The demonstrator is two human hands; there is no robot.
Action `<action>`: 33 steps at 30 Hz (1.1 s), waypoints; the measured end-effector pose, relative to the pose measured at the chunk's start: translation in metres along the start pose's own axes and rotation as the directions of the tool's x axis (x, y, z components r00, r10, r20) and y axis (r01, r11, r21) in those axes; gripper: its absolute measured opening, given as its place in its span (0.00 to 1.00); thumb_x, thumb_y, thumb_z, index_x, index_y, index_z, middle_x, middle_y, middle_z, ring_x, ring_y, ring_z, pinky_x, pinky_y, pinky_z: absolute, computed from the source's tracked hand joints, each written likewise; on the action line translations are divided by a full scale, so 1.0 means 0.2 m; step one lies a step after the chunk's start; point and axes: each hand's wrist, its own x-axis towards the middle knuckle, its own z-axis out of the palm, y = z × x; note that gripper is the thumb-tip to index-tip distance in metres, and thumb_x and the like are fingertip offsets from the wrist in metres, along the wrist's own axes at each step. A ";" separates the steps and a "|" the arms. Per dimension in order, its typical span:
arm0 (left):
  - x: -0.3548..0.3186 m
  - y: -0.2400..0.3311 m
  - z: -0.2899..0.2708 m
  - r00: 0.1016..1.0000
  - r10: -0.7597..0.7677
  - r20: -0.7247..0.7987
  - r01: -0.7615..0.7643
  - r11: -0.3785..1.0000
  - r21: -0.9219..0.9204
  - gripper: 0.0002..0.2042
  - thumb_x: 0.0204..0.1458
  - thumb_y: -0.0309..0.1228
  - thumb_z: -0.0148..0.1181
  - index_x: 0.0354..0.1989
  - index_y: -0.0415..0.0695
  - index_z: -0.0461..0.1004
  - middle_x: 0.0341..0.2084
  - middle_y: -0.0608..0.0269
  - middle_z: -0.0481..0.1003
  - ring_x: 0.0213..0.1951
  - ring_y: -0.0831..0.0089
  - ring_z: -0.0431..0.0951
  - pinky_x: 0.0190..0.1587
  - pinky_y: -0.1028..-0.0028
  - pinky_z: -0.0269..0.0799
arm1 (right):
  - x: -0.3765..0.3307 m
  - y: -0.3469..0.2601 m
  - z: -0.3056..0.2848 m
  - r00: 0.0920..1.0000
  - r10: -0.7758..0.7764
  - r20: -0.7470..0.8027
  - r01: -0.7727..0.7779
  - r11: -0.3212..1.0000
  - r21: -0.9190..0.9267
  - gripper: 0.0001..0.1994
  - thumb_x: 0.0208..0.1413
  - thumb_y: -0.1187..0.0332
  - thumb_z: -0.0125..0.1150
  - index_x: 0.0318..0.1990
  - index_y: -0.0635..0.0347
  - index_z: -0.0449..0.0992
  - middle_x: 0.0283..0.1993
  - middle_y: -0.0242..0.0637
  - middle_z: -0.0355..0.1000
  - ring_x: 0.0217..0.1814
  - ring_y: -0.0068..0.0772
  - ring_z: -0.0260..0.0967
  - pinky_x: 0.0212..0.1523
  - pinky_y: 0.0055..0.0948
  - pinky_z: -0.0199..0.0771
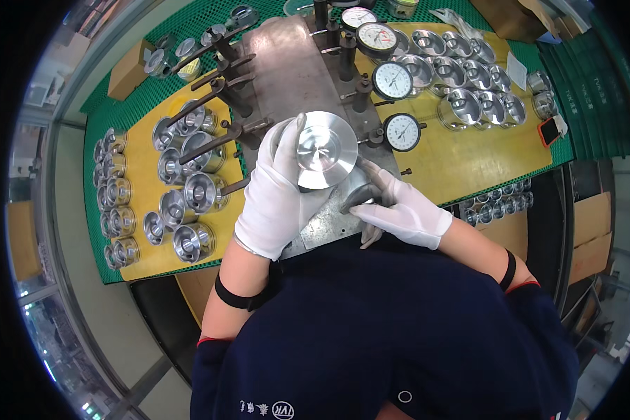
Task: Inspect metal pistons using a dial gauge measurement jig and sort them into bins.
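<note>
My left hand point(276, 182), in a white glove, is closed on the left edge of a shiny silver piston point(327, 150). Its round, flat crown with ring marks faces up, tilted toward me; its underside is hidden. My right hand point(406, 210), also gloved, curls around a curved dark-grey metal piece point(359, 196) just below and right of the crown. Whether that piece belongs to the piston I cannot tell. Both hands are above the near end of a grey metal plate point(283, 63). The nearest dial gauge point(402, 131) stands just right of the piston.
Black posts with rods point(234, 101) line the plate's left side; more dial gauges point(392, 80) stand along its right. Several pistons sit on yellow boards to the left point(192, 241) and right point(462, 105). A cardboard box point(129, 70) and an orange-edged device point(551, 131) lie farther out.
</note>
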 end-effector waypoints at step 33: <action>-0.26 0.06 -0.36 0.856 -0.517 -0.012 0.495 0.825 -0.273 0.24 0.52 0.24 0.60 0.60 0.36 0.68 0.39 0.56 0.79 0.39 0.71 0.79 0.47 0.72 0.74 | -0.33 0.06 -0.35 0.793 -0.284 -0.538 0.458 0.860 0.222 0.21 0.63 0.69 0.47 0.61 0.71 0.65 0.57 0.45 0.71 0.55 0.35 0.72 0.56 0.32 0.72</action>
